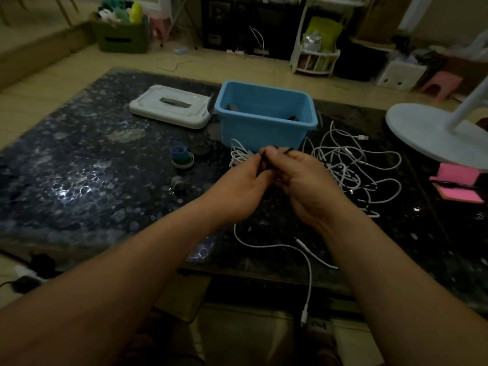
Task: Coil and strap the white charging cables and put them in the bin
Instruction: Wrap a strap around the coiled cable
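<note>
Left hand: my left hand (pixel 244 188) is raised just in front of the blue bin (pixel 264 136), fingers curled round a coiled white cable (pixel 239 155) that bulges out past them.
Right hand: my right hand (pixel 303 180) touches the left, fingertips pinching a thin black strap (pixel 286 149) whose ends poke toward the bin.
Loose cables: tangled white charging cables (pixel 353 165) lie on the dark table (pixel 92 167), front-right of the bin; one stray cable (pixel 307 262) runs nearer me and hangs over the edge.
Bin: uncovered; I cannot make out the dark shapes inside.
Lid: the white lid (pixel 171 107) lies flat, just left of the bin.
</note>
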